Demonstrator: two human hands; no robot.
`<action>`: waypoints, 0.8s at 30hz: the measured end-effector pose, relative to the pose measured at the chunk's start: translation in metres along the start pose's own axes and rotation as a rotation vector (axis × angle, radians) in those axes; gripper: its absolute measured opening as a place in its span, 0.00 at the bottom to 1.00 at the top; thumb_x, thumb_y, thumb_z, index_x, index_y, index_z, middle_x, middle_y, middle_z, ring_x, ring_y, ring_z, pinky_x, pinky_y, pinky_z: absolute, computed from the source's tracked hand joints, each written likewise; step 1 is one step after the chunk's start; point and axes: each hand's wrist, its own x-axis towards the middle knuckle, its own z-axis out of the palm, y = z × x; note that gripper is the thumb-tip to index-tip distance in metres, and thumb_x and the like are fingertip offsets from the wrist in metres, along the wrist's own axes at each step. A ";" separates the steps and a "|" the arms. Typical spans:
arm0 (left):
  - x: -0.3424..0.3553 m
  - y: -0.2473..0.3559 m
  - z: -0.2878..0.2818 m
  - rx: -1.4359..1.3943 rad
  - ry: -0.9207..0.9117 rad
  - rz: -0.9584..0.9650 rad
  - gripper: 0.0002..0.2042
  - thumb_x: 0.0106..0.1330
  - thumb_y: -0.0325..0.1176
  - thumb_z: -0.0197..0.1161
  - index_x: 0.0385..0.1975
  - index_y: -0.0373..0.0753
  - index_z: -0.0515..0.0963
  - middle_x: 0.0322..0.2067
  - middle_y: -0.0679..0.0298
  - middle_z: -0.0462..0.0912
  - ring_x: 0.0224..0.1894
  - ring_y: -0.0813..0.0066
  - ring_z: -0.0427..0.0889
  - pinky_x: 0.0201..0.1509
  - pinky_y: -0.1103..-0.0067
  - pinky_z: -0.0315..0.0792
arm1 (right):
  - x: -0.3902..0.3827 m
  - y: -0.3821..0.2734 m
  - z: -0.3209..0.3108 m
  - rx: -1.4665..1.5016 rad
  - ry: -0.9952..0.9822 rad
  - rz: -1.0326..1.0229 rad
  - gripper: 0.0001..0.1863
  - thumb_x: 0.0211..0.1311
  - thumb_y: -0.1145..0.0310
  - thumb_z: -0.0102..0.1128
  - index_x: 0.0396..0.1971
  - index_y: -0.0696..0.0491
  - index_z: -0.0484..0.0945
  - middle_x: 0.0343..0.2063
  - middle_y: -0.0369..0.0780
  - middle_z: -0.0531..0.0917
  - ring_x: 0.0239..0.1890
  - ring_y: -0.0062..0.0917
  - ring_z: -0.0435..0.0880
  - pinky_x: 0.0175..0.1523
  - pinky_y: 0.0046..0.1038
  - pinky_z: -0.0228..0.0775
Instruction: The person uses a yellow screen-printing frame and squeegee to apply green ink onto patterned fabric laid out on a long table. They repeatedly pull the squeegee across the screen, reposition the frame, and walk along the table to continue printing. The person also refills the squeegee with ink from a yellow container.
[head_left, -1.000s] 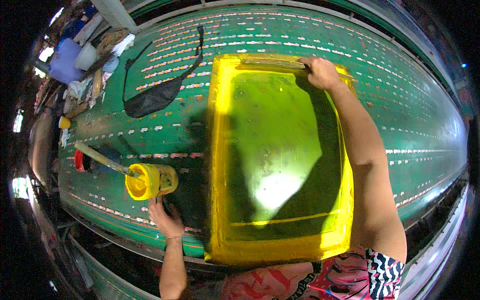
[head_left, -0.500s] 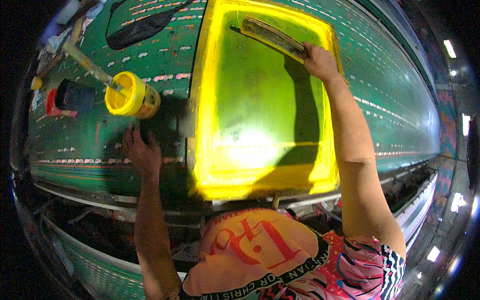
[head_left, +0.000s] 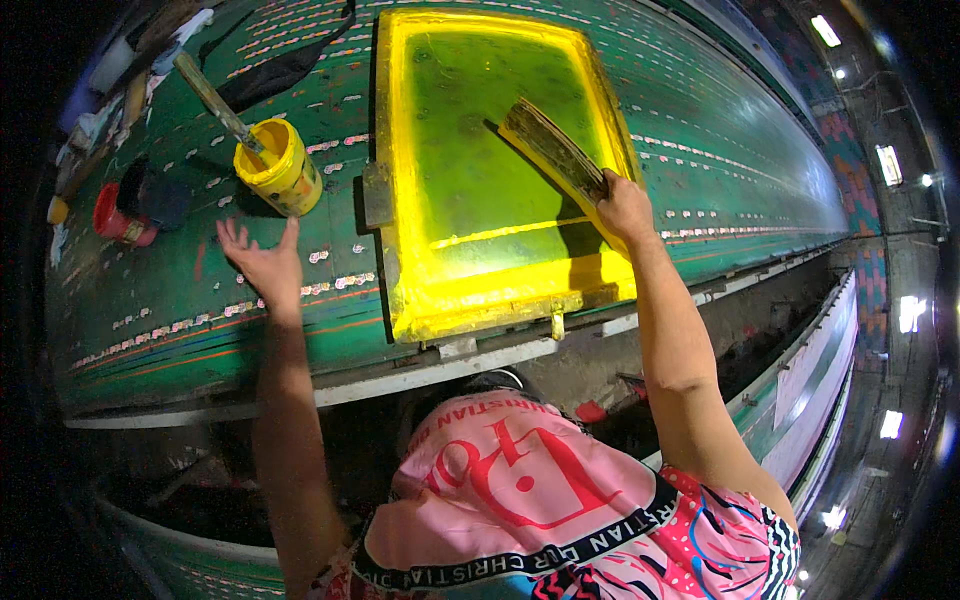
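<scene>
A yellow-smeared printing screen (head_left: 436, 195) in a rectangular frame lies on the long green table. Gripped in my right hand (head_left: 626, 208) is the near right end of a squeegee (head_left: 553, 150), a long worn wooden blade tilted across the screen. Whether its lower edge touches the mesh I cannot tell. My left hand (head_left: 268, 262) hovers over the table left of the screen, fingers spread and holding nothing. Just beyond it stands a yellow tub (head_left: 280, 172) of yellow paint, with a paint-stained stick (head_left: 212, 98) leaning out of it.
Left of the tub sit a red container (head_left: 115, 215) and a dark container (head_left: 160, 197). A black strapped bag (head_left: 275, 75) lies at the far left. Rows of small printed marks cover the green table (head_left: 720, 180). Its near edge has a metal rail (head_left: 450, 375).
My right hand has drawn the squeegee toward me across the screen. My left hand has opened wider. The whole view has shifted and turned a little.
</scene>
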 end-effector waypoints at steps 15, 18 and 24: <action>0.043 0.030 0.034 -0.008 -0.174 -0.047 0.46 0.50 0.26 0.88 0.69 0.31 0.66 0.64 0.54 0.79 0.67 0.60 0.78 0.75 0.66 0.70 | -0.045 -0.054 -0.028 0.155 -0.461 -0.437 0.28 0.67 0.58 0.72 0.64 0.49 0.79 0.48 0.54 0.89 0.51 0.56 0.87 0.56 0.53 0.79; 0.034 0.026 0.010 -0.244 -0.133 -0.130 0.44 0.50 0.25 0.87 0.68 0.33 0.68 0.62 0.56 0.80 0.64 0.61 0.81 0.73 0.67 0.72 | -0.043 -0.057 -0.023 0.174 -0.520 -0.553 0.30 0.66 0.59 0.71 0.67 0.47 0.77 0.45 0.53 0.90 0.49 0.56 0.87 0.53 0.55 0.79; -0.028 0.076 -0.068 -0.337 -0.101 -0.167 0.39 0.55 0.19 0.81 0.68 0.34 0.69 0.61 0.57 0.80 0.62 0.62 0.82 0.71 0.66 0.75 | -0.039 -0.052 -0.017 0.212 -0.592 -0.734 0.31 0.63 0.62 0.72 0.67 0.47 0.77 0.42 0.53 0.90 0.47 0.55 0.88 0.52 0.55 0.78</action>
